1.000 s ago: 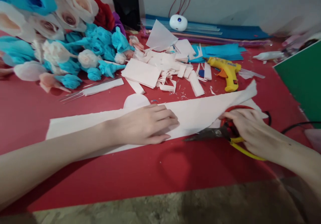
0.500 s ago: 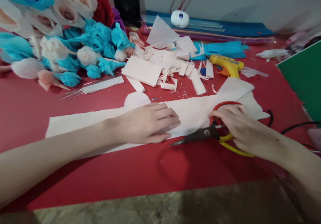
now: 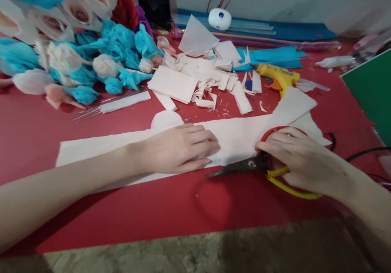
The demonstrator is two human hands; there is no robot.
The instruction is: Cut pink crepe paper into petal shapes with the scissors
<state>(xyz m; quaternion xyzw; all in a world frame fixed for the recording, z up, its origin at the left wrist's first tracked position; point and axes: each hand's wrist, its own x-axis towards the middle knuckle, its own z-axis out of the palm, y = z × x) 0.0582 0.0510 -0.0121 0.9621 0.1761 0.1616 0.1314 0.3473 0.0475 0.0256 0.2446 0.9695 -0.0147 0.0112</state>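
A long strip of white crepe-like paper [image 3: 236, 136] lies across the red table, its right end folded over. My left hand [image 3: 186, 147] rests flat on the strip's middle, fingers stretched out and pressing it down. A rounded white piece [image 3: 167, 119] peeks out behind that hand, partly covered by it. My right hand [image 3: 301, 157] holds a pair of scissors [image 3: 251, 165] with one red and one yellow handle. The dark blades point left along the near edge of the paper and look closed.
Paper flowers [image 3: 119, 49] in blue, white and red are heaped at the back left. White paper scraps [image 3: 201, 71] lie behind the strip, beside a yellow glue gun [image 3: 279, 76]. A green board [image 3: 371, 89] stands at the right; a white device [image 3: 219, 18] hangs at the back.
My right hand has shifted slightly right with the scissors, and the folded right end of the paper has moved a little right too. My left hand stays almost in place.
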